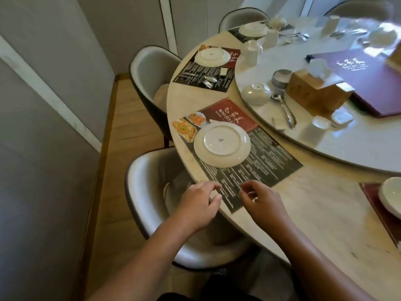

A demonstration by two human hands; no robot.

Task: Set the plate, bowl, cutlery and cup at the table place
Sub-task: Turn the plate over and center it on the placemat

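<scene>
White porcelain plate (221,144) lies face down on the printed paper placemat (267,168), so the place has its first piece. The rest of the setting is beyond the plate, to its far right, on the pale turntable (358,140). An upturned bowl (256,93) is nearest the plate. A spoon (284,110) and fork (280,93) lie side by side just right of the bowl, and a small white cup (317,127), mouth down, stands further right.

The cutlery's long axis runs from heads on the far side to handle ends pointing back towards the person, which suits a straight reach. Both hands hover on the near side of the plate, over the placemat's near corner. The left hand (196,205) is over the table rim and the right hand (263,203) is over the mat.

Each has loosely curled fingers, thumb near forefinger, with nothing visibly held. Whether the fingertips touch the paper cannot be told. The right hand is probably nearer the bowl and cutlery.
</scene>
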